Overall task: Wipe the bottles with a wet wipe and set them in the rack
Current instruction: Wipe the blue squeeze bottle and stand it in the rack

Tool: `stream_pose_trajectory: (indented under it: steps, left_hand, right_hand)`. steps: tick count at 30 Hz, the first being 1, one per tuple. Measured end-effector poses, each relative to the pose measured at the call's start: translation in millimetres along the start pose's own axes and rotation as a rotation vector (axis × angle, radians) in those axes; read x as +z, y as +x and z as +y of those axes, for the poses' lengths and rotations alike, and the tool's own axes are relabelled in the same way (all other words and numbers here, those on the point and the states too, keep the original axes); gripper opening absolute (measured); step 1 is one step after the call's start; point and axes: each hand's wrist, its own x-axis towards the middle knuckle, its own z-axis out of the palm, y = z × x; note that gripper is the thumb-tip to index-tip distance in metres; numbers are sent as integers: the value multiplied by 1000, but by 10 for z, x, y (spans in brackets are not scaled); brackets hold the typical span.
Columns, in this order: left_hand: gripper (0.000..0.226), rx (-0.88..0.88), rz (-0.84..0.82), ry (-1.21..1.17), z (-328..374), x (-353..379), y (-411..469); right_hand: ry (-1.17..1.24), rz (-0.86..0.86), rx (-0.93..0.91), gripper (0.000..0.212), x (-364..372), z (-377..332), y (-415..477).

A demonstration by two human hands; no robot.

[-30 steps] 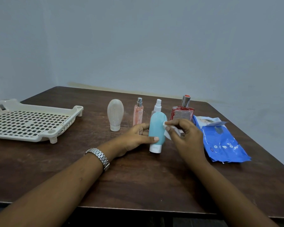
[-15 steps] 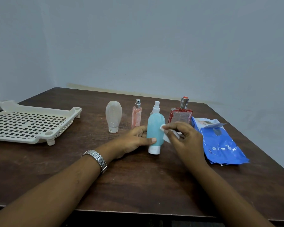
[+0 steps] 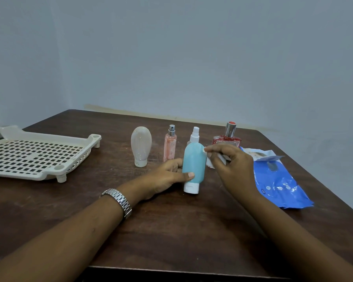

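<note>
A brown desk (image 3: 171, 231) stood by a pale wall. Mid-frame, the left hand (image 3: 163, 178) gripped the blue bottle (image 3: 193, 163); the right hand (image 3: 230, 165) pinched a wipe (image 3: 211, 160) against it. Wiping was underway. Next, it probably goes left, into the empty rack (image 3: 49, 171).

Your dark wooden table (image 3: 171, 231) carries the teal squeeze bottle (image 3: 194, 163) you grip, cap down. Behind it stand a clear squeeze bottle (image 3: 141, 145), pink spray bottle (image 3: 170, 145), white spray bottle (image 3: 194, 135) and red perfume bottle (image 3: 228, 137). The cream rack (image 3: 35, 155) sits well left of your grip, the blue wipes pack (image 3: 279, 180) just right.
</note>
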Motion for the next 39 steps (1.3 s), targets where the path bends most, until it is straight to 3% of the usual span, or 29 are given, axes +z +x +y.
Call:
stream_pose_trajectory:
  steps: [6,11,25,30,35,39]
  left_hand:
    - [45,8,-1,-7,-14,-9,-9]
    - [38,23,-3,-11,-10,6,-3]
    - [28,46,6,-29,17,39,-46]
    - [41,36,21,-7,-11,35,-25]
    - [26,52,38,24,14,57,-48]
    - [43,63,65,58,23,69,-36]
  right_hand:
    - [-52,-20,-114,18,27,-9,-84]
    - [-56,38,-90,18,98,3,25]
    - [-89,-8,-151,17,123,6,4]
    - [-88,5,-122,17,82,44,-11]
    - [-118,-28,-166,20,136,5,14]
    - [-135,-47,-180,15,82,22,-38]
